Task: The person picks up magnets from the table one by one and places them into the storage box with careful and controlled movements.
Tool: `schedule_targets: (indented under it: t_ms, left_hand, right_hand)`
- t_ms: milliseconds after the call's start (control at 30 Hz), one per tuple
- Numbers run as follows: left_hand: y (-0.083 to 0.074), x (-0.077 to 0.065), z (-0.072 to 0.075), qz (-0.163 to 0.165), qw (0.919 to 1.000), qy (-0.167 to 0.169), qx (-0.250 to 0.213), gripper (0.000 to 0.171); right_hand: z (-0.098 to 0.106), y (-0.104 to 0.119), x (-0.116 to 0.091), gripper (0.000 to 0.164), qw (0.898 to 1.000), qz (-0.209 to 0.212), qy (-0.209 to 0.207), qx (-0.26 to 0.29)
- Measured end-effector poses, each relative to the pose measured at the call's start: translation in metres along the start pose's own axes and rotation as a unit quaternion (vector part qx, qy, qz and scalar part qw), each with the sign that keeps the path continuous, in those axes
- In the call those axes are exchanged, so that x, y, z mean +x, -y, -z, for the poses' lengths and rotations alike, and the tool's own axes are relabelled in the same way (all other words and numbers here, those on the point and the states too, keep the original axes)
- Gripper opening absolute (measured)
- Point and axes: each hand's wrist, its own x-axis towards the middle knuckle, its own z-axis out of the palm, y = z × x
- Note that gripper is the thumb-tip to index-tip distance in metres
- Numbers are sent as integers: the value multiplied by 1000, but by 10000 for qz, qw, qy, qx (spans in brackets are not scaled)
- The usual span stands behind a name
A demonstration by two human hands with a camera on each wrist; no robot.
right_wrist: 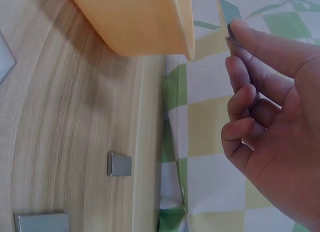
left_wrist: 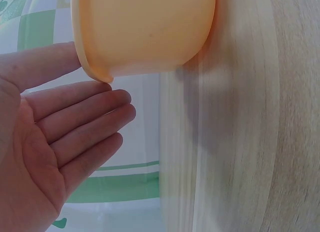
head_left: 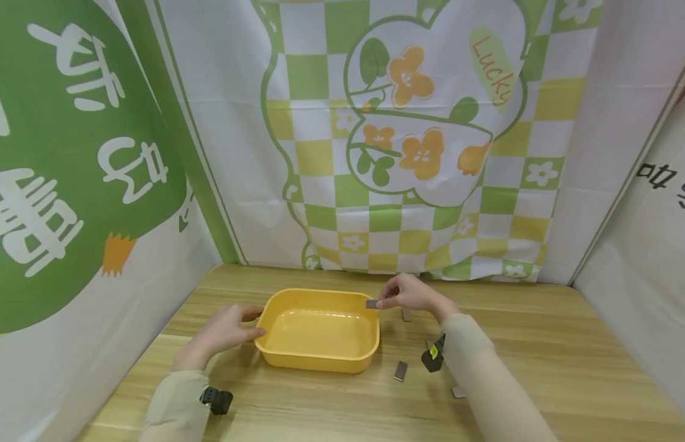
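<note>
A yellow rectangular basin (head_left: pixel 320 362) stands on the table, and nothing lies inside it. My left hand (head_left: pixel 228 331) is at its left end; in the left wrist view the fingers (left_wrist: pixel 85 112) are straight, with thumb and index finger right at the rim. Over the basin's far right corner, my right hand (head_left: pixel 406 293) pinches a small flat grey rectangular piece (head_left: pixel 372 304) between thumb and fingers. The right wrist view shows this piece (right_wrist: pixel 229 14) held by one end, above the rim's height, the other fingers curled below it.
Several similar grey pieces lie on the wooden table (head_left: pixel 298 405) to the basin's right: one near the right hand (head_left: pixel 406 315), one closer to the front (head_left: pixel 400 371), another beside the right forearm (head_left: pixel 458 391). Printed curtains (head_left: pixel 431 233) border the table's back and sides.
</note>
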Motion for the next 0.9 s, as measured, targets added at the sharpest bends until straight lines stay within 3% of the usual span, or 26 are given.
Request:
schedule_targets:
  t_ms: [900]
  left_hand:
    - [1,0,0,-30,10000,10,-42,52]
  right_hand:
    - [-13,16,24,13,9994,-16,317,-121]
